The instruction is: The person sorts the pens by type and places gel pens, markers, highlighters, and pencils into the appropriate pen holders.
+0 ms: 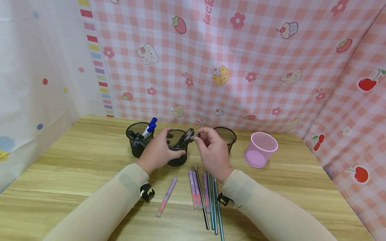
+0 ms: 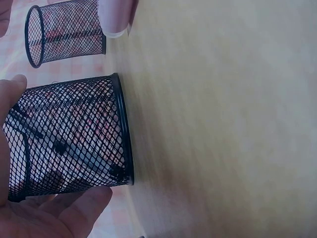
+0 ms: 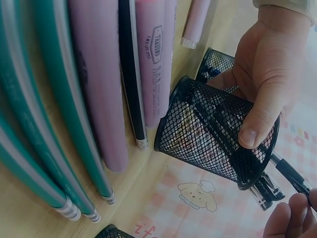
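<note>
My left hand [image 1: 156,150] grips a black mesh pen cup [image 1: 177,161] from its left side, with the thumb across the near wall. Several black pens [image 1: 182,139] stand in this cup, leaning right, their ends above the rim. At that rim, my right hand [image 1: 214,155] pinches the end of one black pen [image 3: 291,173] between thumb and fingers. The right wrist view shows this pen slanting out over the rim, beside the other pens' clips. In the left wrist view, pens show through the mesh wall [image 2: 74,134].
On the left, another black mesh cup [image 1: 136,149] holds blue-capped pens [image 1: 149,129] and dark items. A third black cup [image 1: 231,138] and a pink cup [image 1: 261,152] stand right. In front lie purple highlighters [image 1: 167,197], a black pencil [image 1: 202,201] and several teal pencils [image 1: 215,207].
</note>
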Available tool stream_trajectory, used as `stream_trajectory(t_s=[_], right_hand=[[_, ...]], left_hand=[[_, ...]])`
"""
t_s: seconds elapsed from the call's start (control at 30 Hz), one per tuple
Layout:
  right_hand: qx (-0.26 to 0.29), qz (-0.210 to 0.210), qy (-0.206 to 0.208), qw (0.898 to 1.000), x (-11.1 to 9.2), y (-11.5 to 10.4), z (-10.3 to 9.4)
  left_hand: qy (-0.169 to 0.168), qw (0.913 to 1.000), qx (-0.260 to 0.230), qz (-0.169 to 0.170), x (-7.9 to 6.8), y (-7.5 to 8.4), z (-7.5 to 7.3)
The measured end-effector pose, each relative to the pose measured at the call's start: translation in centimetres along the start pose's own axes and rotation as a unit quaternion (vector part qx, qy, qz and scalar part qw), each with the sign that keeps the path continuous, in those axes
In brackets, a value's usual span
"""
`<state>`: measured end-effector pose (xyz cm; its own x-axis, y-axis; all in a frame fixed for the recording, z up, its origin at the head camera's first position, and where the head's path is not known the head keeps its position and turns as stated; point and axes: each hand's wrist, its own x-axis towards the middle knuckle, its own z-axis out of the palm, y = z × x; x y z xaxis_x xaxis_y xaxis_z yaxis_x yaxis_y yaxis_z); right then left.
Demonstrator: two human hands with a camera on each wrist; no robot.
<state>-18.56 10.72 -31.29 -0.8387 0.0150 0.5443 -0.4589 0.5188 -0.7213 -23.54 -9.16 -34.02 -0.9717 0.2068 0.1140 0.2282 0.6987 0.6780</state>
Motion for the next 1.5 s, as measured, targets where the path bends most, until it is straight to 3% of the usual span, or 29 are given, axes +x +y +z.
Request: stream_trajectory(t_s=[0.97, 1.5], right_hand=[[-0.004, 0.032, -0.046, 0.998, -0.37, 0.42, 0.63], [-0.032, 0.027, -0.056, 0.998, -0.28, 0.74, 0.42]], left_hand=[[0.005, 1.0, -0.004, 0.004, -0.09, 0.23, -0.09], [0.004, 1.0, 0.0, 0.002, -0.13, 0.1, -0.09]])
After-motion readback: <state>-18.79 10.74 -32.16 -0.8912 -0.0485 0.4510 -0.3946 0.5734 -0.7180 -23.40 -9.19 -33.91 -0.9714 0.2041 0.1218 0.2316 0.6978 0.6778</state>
